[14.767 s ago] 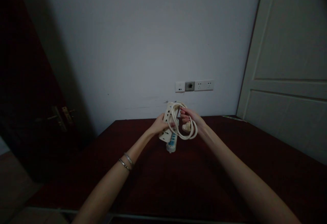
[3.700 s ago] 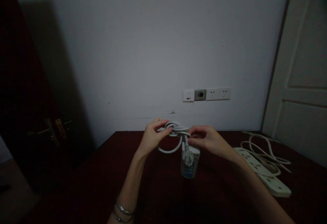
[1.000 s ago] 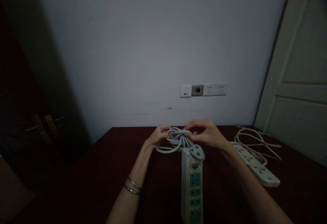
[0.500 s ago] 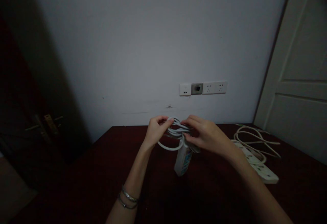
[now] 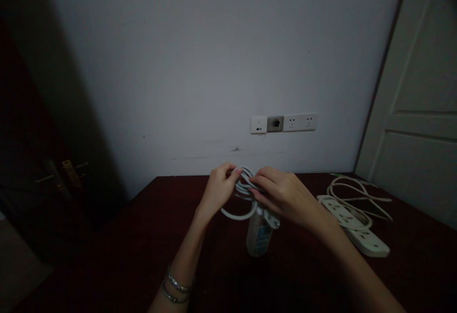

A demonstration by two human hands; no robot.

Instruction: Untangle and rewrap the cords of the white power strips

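The left hand (image 5: 220, 186) pinches the near-left side of a bundled grey cord (image 5: 244, 190) between thumb and fingers. The right hand (image 5: 280, 191) grips the same bundle from the right, fingertips pressed on its strands. One loose loop of the cord droops below the left hand. Directly beneath the bundle, a power strip with blue sockets (image 5: 259, 239) is seen end-on and tilted; whether it touches the bench (image 5: 143, 237) cannot be determined. A plug (image 5: 272, 218) sits against its upper end, below the right hand. To the right, a white power strip (image 5: 369, 243) lies on the bench, its pale cord (image 5: 381, 200) looped partly across it.
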